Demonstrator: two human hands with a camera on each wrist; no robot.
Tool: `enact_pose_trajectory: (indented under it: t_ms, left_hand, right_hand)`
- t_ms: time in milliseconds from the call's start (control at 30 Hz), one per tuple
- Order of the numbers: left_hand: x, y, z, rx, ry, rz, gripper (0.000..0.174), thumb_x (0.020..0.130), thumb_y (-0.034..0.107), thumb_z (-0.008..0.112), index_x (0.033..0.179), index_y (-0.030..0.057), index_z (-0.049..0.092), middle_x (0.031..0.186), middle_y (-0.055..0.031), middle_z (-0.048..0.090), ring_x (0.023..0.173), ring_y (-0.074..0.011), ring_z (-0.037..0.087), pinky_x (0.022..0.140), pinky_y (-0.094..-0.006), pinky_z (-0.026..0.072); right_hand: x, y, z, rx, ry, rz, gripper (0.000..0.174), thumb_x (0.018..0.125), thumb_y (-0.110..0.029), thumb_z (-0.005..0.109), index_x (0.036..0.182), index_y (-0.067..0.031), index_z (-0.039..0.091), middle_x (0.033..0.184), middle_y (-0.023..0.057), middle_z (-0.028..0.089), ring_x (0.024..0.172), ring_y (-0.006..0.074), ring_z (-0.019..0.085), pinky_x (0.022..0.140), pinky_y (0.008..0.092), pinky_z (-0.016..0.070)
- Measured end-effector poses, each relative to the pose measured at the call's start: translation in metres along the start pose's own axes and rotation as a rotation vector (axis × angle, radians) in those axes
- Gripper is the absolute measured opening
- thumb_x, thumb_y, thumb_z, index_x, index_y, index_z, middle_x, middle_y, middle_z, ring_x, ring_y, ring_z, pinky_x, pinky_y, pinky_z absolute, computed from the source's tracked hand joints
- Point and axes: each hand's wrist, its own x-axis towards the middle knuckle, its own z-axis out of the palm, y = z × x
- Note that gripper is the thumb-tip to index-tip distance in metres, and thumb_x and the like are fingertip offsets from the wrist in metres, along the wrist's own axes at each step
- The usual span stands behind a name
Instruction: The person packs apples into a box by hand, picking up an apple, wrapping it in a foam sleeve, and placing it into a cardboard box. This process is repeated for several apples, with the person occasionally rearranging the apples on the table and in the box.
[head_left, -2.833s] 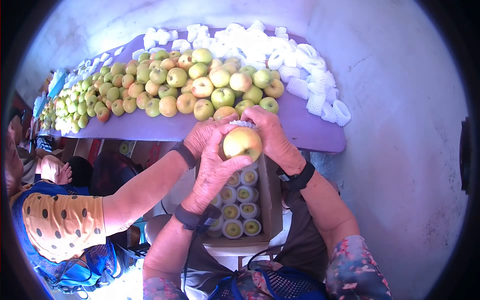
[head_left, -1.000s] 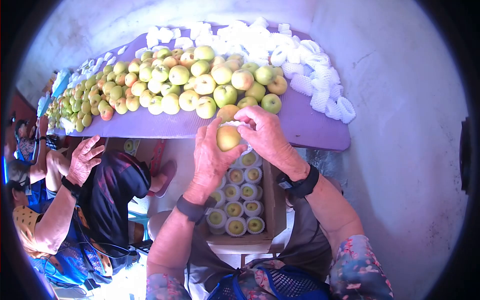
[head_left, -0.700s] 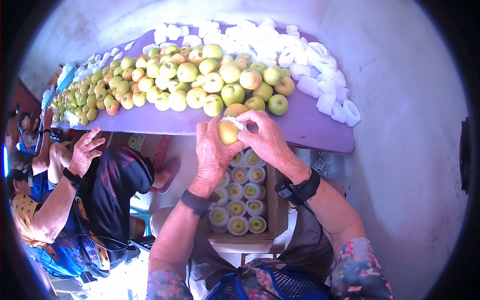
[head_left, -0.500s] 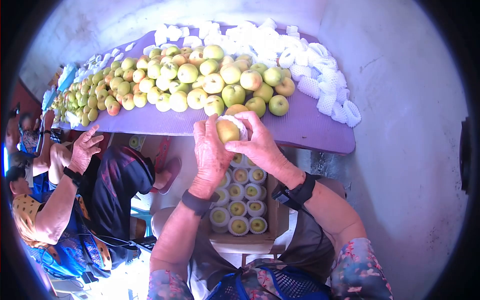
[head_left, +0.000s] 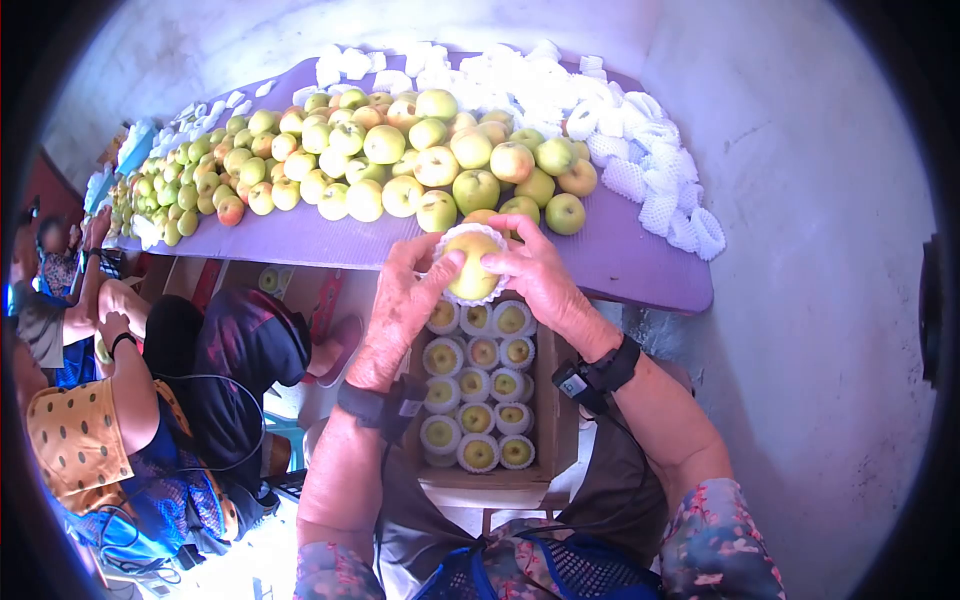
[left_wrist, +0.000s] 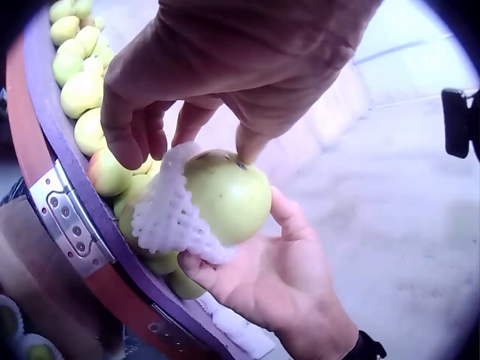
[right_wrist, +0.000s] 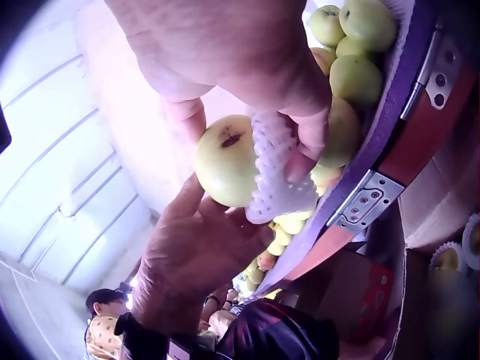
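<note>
A yellow-green apple (head_left: 474, 282), partly sleeved in a white foam net (left_wrist: 172, 206), is held between both hands at the table's front edge. My left hand (head_left: 402, 300) grips it from the left, thumb on the bare face and fingers behind the net. From the right, my right hand (head_left: 548, 285) holds it too, its thumb on the apple and its fingers at the far side of the net. In the right wrist view, a dark blossom end shows on the bare part of the apple, and the net covers the other side.
A long pile of apples (head_left: 385, 145) covers the purple-topped table (head_left: 640, 275). Loose foam nets (head_left: 650, 150) lie along its back and right. Below my hands, a cardboard box (head_left: 545, 420) holds netted apples (head_left: 478, 453) in rows. Another person (head_left: 80, 430) sits at left.
The net, earlier at the apple's far side, now rings it, and both thumbs have come onto its face. The neighbour's arm, which reached near my hands, has drawn back and lowered.
</note>
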Motion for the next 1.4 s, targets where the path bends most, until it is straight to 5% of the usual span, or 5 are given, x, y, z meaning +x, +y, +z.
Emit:
enact_pose_trajectory:
  t_ms: [233, 633, 933, 1267, 1400]
  left_hand:
    - [0.002, -0.013, 0.008, -0.363, -0.008, -0.171, 0.042, 0.096, 0.041, 0.056, 0.113, 0.0034, 0.063, 0.096, -0.0038, 0.063, 0.083, -0.0089, 0.057, 0.058, -0.0227, 0.0463]
    - [0.006, -0.026, 0.017, -0.531, 0.027, -0.198, 0.030, 0.096, 0.032, 0.059, 0.109, 0.0057, 0.062, 0.091, -0.0008, 0.064, 0.073, -0.0073, 0.058, 0.053, -0.0211, 0.0461]
    - [0.002, -0.031, 0.021, -0.516, 0.081, -0.102, 0.023, 0.098, 0.027, 0.056, 0.098, 0.0043, 0.060, 0.087, -0.0029, 0.064, 0.073, -0.0088, 0.060, 0.058, -0.0233, 0.0516]
    - [-0.007, 0.009, 0.017, -0.382, -0.365, -0.186, 0.088, 0.076, 0.041, 0.079, 0.143, 0.0028, 0.036, 0.120, -0.0128, 0.057, 0.100, -0.0197, 0.061, 0.065, -0.0275, 0.0541]
    - [-0.006, 0.006, 0.020, -0.388, -0.335, -0.130, 0.082, 0.080, 0.038, 0.076, 0.143, 0.0059, 0.035, 0.120, -0.0111, 0.056, 0.102, -0.0188, 0.061, 0.071, -0.0282, 0.0559]
  right_hand:
    - [0.006, 0.003, -0.002, 0.068, 0.005, 0.075, 0.057, 0.083, -0.018, 0.070, 0.129, -0.0015, 0.041, 0.117, 0.0133, 0.056, 0.107, 0.0201, 0.058, 0.084, 0.0323, 0.0520]
    - [0.015, 0.015, -0.002, -0.322, 0.075, -0.200, 0.063, 0.078, -0.020, 0.075, 0.129, 0.0003, 0.044, 0.111, 0.0139, 0.061, 0.106, 0.0202, 0.058, 0.093, 0.0319, 0.0471]
    - [0.000, -0.005, -0.001, -0.002, 0.056, -0.082, 0.043, 0.083, -0.013, 0.067, 0.121, 0.0000, 0.052, 0.105, 0.0127, 0.064, 0.096, 0.0173, 0.061, 0.084, 0.0313, 0.0494]
    - [-0.009, -0.023, -0.013, -0.392, -0.222, -0.122, 0.030, 0.088, -0.018, 0.064, 0.113, -0.0014, 0.065, 0.110, 0.0082, 0.065, 0.103, 0.0145, 0.059, 0.093, 0.0301, 0.0452]
    - [-0.004, -0.018, -0.021, -0.152, -0.205, -0.047, 0.034, 0.092, -0.024, 0.065, 0.117, -0.0016, 0.062, 0.107, 0.0069, 0.065, 0.105, 0.0143, 0.057, 0.094, 0.0289, 0.0445]
